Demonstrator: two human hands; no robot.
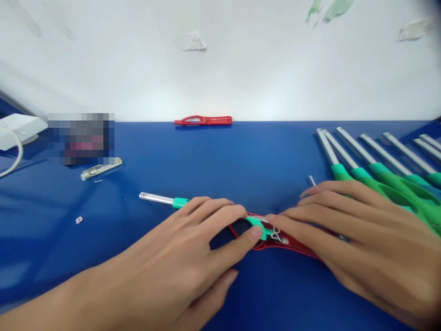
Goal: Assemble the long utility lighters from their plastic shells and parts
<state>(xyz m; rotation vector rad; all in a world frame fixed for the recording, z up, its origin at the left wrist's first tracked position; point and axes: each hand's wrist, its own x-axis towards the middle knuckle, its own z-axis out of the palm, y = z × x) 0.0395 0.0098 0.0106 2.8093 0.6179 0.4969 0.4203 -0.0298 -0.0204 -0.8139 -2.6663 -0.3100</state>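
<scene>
A long-necked lighter lies half-built in front of me, its red half shell (pixel 296 245) facing up and its inside showing. A silver tube (pixel 156 198) with a green collar (pixel 180 202) sticks out to the left. My left hand (pixel 206 248) grips the neck end, with the thumb on the green trigger (pixel 257 226). Beside the trigger sits a thin looped white wire (pixel 276 234). My right hand (pixel 365 239) is closed over the handle end, its index fingertip by the wire; the parts beneath its palm are hidden.
Several green lighters (pixel 382 172) with silver tubes lie in a row at the right. A red shell (pixel 206 121) rests by the white wall. To the left are a clear, narrow lighter tank (pixel 101 168), a small pale scrap (pixel 79 220) and a white box (pixel 20 131) with a cable.
</scene>
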